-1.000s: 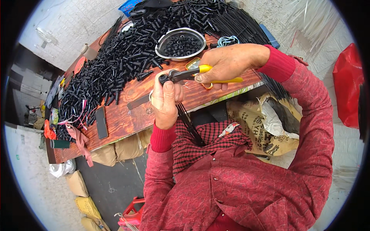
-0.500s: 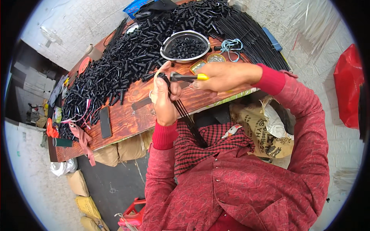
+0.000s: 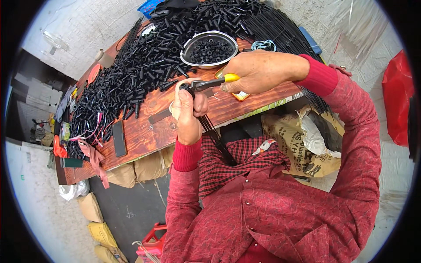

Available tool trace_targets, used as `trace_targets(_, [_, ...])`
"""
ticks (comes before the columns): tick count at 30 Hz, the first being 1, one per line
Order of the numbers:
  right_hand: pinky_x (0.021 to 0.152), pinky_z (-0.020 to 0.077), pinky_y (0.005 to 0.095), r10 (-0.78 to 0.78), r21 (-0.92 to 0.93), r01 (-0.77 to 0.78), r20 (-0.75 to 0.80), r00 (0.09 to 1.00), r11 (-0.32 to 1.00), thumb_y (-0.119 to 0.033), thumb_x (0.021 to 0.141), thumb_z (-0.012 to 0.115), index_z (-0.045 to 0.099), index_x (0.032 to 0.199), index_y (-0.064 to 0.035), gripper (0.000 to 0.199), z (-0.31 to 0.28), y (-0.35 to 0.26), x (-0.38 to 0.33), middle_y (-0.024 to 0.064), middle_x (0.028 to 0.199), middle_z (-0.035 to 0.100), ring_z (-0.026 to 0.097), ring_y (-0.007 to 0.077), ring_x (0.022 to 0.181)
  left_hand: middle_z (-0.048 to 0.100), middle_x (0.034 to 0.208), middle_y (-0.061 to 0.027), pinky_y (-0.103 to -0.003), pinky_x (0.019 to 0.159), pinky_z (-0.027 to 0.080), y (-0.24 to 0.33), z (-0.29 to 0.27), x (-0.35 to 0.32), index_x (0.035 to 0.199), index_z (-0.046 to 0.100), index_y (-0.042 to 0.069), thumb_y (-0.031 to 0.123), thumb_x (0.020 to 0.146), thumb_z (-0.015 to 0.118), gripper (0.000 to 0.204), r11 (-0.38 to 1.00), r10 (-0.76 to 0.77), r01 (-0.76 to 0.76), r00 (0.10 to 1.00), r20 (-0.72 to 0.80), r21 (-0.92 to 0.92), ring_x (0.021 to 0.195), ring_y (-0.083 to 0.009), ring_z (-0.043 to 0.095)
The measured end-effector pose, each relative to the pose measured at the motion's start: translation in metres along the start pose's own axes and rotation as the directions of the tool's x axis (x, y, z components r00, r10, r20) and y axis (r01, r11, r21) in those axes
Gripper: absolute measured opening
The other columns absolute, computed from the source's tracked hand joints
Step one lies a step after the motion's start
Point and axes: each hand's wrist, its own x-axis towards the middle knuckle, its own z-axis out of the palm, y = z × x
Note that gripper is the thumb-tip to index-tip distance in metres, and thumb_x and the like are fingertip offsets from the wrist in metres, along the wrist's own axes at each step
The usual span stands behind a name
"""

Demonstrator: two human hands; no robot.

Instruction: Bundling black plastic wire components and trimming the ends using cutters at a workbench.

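My left hand (image 3: 188,116) is closed around the top of a bundle of thin black rods (image 3: 212,133), which slant down to the checked cloth on my lap. A dark, tube-like end (image 3: 186,87) pokes out above the fingers. Pale wrapping covers part of that hand. My right hand (image 3: 265,70) grips a tool with a yellow and black handle (image 3: 231,77); its dark head meets or nearly meets the tube-like end. Fingers partly hide the tool, so its kind is unclear. Beneath the right hand lies a small yellow tray (image 3: 241,95), mostly covered.
Black tubular parts (image 3: 144,70) are heaped across the wooden table (image 3: 144,142). A metal bowl (image 3: 183,57) holds small black rings. Long black rods (image 3: 285,33) lie at the far right, beside blue cord (image 3: 264,44). A phone (image 3: 119,139) rests at the left front; a sack (image 3: 285,144) stands below.
My right hand has moved up and farther away, tilting the tool's handle upward while its head stays by the tube-like end. My left hand keeps its hold, almost unmoved.
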Motion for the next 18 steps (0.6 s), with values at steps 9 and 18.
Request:
trace_targets(9, [0.066, 0.0503, 0.045, 0.013, -0.23, -0.037, -0.106, 0.994, 0.972, -0.028, 0.088, 0.06, 0.063, 0.086, -0.0001, 0.028, 0.01, -0.005, 0.0, 0.0196, 0.074, 0.064, 0.064, 0.0379, 0.072, 0.03, 0.062, 0.0053, -0.022, 0.049, 0.023, -0.005, 0.004, -0.004, 0.116, 0.049, 0.003, 0.043, 0.103, 0.04, 0.043, 0.995, 0.045, -0.04, 0.997, -0.061, 0.094, 0.053, -0.0051, 0.029])
trace_targets(18, [0.061, 0.0496, 0.0409, -0.013, -0.138, 0.003, -0.077, 0.997, 0.99, -0.029, 0.091, 0.058, 0.061, 0.087, 0.0032, 0.032, 0.021, -0.003, 0.006, 0.0161, 0.069, 0.062, 0.063, 0.0306, 0.066, 0.033, 0.065, 0.0043, -0.022, 0.051, 0.025, -0.002, 0.001, -0.007, 0.129, 0.044, 0.002, 0.041, 0.103, 0.041, 0.047, 0.998, 0.024, -0.021, 0.998, -0.052, 0.063, 0.055, -0.0053, 0.029])
